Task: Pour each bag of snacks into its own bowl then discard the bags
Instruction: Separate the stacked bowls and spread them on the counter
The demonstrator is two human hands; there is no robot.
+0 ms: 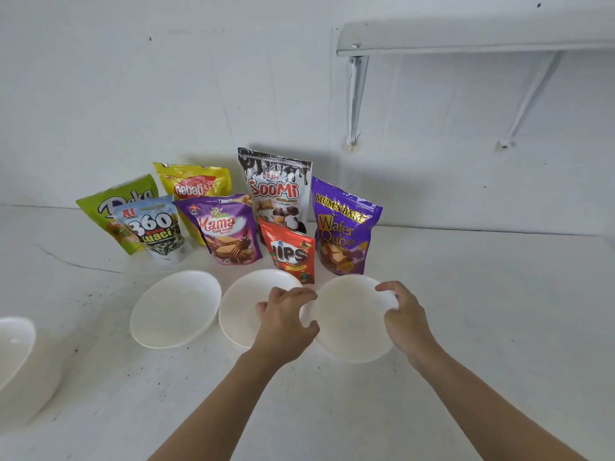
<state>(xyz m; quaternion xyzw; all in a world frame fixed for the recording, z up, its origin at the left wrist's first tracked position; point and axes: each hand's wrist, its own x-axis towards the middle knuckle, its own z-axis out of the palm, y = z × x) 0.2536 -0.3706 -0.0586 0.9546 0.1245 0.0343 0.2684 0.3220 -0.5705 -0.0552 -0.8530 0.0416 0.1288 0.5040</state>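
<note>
Both sides gripped: left hand [286,322] and right hand [404,319] clamp the rightmost white bowl [349,324], apparently aligning it beside the middle bowl [239,314].

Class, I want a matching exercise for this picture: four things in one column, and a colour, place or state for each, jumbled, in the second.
1. Soomi bag
2. Nabati bag
3. Wafer Cube bag
4. rightmost bowl

A. held by the left hand and right hand
B. purple, at the bags' right end
C. yellow, back row
D. tallest, black drips on top

Pairs: 1-D, 2-C, 3-B, 4-A
</note>
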